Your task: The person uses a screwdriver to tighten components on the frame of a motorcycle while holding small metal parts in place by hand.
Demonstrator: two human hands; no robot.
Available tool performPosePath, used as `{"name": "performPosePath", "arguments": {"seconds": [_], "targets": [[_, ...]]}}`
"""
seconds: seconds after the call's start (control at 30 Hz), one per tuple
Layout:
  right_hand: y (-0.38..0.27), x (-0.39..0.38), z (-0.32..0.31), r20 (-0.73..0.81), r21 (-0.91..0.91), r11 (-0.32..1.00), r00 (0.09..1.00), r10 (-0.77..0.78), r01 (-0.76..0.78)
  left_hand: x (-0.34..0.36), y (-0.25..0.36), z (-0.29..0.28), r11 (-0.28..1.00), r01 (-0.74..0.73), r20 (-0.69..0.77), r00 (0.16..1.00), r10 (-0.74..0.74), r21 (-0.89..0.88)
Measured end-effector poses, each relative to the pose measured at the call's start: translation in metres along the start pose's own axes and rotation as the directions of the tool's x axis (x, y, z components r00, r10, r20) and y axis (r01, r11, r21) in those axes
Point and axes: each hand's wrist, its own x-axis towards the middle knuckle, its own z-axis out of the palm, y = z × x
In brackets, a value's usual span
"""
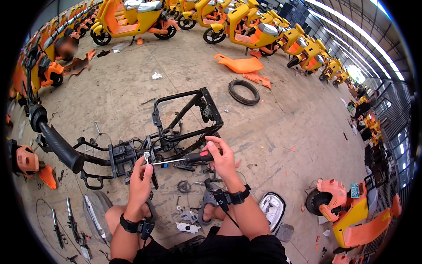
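Observation:
My right hand (223,162) grips a screwdriver (203,156) by its black and red handle, with the index finger stretched along above it. The metal shaft runs left to the fingertips of my left hand (140,180). Those fingers are pinched together around a small whitish piece (147,155), and the screwdriver's tip meets it or lies right beside it; I cannot tell which. Just beyond both hands stands a stripped black scooter frame (176,132) with cables and brackets in its middle. Its handlebar grip (63,147) juts toward me on the left.
On the floor near my feet lie a sprocket (184,186), a white-lined shell (271,211) and shock absorbers (71,218). A tire (244,92) and an orange panel (239,64) lie farther off. Yellow scooters (132,20) line the back; another scooter (356,220) is at right.

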Motion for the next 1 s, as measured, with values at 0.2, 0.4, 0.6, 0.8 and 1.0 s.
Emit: {"name": "performPosePath", "arguments": {"seconds": [0.2,0.4,0.6,0.8,1.0], "targets": [[-0.002,-0.002,0.011,-0.085,-0.012,0.969,0.966,-0.246,0.245,0.000,0.002,0.001,1.000,-0.011,0.011,1.000,0.011,0.018],[-0.002,0.002,-0.001,0.012,0.007,0.998,0.998,-0.064,0.064,0.000,-0.001,-0.001,1.000,-0.011,0.022,1.000,0.011,0.016],[0.004,0.003,0.006,-0.012,0.010,0.943,0.943,-0.332,0.332,0.000,0.000,0.000,1.000,-0.005,0.022,1.000,0.005,0.019],[-0.008,-0.001,-0.007,0.083,0.064,0.997,0.995,0.047,-0.052,0.000,0.000,0.000,1.000,0.000,0.023,1.000,0.001,-0.010],[-0.003,-0.001,0.004,0.000,-0.003,0.976,0.976,-0.220,0.220,-0.001,0.001,0.000,1.000,-0.006,0.030,1.000,0.006,-0.004]]}}
